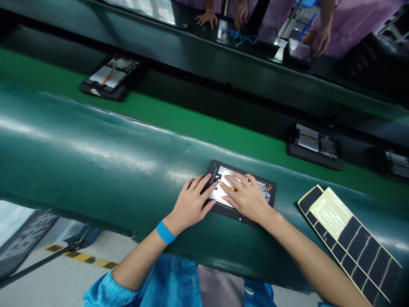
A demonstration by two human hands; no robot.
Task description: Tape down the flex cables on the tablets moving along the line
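Observation:
An opened tablet with a black frame lies flat on the green work surface in front of me. Its inside faces up, showing a white panel and a circuit board at the right end. My left hand, with a blue wristband, rests its stretched fingertips on the tablet's left end. Spread across the white panel are the fingers of my right hand, pressing or lying flat on it; they hide part of the inside. To the right lie sheets of black adhesive strips with pale yellow backing.
Beyond my bench runs a green conveyor carrying open tablets: one at left, one at right, another at the right edge. Across it, co-workers' hands are over a dark bench with a blue cord.

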